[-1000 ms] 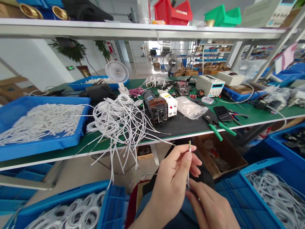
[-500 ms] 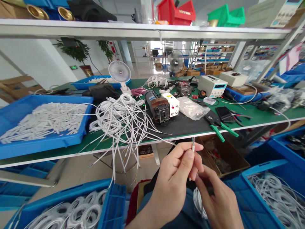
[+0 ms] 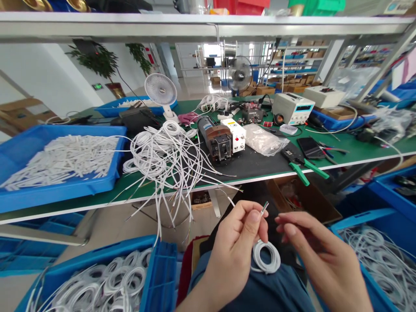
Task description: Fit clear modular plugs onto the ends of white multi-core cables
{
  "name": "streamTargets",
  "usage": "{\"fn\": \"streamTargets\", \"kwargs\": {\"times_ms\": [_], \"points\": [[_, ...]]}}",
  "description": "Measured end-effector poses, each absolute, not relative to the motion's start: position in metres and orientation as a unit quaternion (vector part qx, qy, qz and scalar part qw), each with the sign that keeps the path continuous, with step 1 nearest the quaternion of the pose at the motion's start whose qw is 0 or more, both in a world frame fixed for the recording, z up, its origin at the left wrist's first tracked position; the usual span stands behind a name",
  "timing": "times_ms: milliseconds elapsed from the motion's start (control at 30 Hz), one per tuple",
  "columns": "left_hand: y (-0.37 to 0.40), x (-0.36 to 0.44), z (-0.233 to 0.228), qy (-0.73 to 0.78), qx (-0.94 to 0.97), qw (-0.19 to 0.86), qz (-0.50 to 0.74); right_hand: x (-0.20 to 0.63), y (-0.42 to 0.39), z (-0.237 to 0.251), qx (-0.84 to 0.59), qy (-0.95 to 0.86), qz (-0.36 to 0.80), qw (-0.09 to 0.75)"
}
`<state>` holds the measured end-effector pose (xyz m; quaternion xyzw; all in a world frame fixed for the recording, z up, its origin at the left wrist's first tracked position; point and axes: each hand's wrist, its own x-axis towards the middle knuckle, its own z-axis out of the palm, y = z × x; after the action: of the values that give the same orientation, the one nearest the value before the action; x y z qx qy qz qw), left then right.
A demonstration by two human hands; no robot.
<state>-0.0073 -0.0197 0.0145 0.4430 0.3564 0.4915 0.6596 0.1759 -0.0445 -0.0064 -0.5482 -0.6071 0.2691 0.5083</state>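
Where the workbench (image 3: pixel 364 151) reaches its left end, a blue tray (image 3: pixel 65 195) of white tubes (image 3: pixel 74 158) is noted. Next, a heap of white cables (image 3: pixel 165 151) lies with stripped ends trailing over the front edge; a brown-and-grey machine (image 3: pixel 218 141) stands beside it. Left hand (image 3: pixel 237 242): thumb and forefinger pinch a cable end (image 3: pixel 264 209), tilted, its wires exposed, below the front edge. A white coil (image 3: pixel 276 258) sits just below those fingers. Green-handled pliers (image 3: pixel 299 174) project past the front edge. Right hand (image 3: pixel 321 251): apart from the cable end, fingers partly curled; whether they grip anything small cannot be determined.
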Motion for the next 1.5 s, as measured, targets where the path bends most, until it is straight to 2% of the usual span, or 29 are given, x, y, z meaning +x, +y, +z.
{"fn": "streamTargets", "kwargs": {"times_ms": [167, 567, 967, 1400, 1500], "points": [[-0.023, -0.004, 0.005, 0.345, 0.397, 0.682, 0.507, 0.162, -0.030, 0.013, -0.488, -0.601, 0.320, 0.547], [-0.030, -0.008, 0.003, 0.330, 0.367, 0.710, 0.503, 0.147, -0.017, 0.009, -0.429, -0.574, 0.451, 0.532], [-0.032, -0.009, 0.000, 0.311, 0.350, 0.727, 0.503, 0.144, -0.018, 0.011, -0.441, -0.581, 0.426, 0.535], [-0.030, -0.011, -0.005, 0.320, 0.431, 0.662, 0.523, 0.147, -0.012, -0.003, -0.393, -0.502, 0.555, 0.534], [-0.031, -0.014, -0.008, 0.352, 0.464, 0.617, 0.529, 0.146, -0.017, -0.004, -0.416, -0.504, 0.524, 0.547]]}}
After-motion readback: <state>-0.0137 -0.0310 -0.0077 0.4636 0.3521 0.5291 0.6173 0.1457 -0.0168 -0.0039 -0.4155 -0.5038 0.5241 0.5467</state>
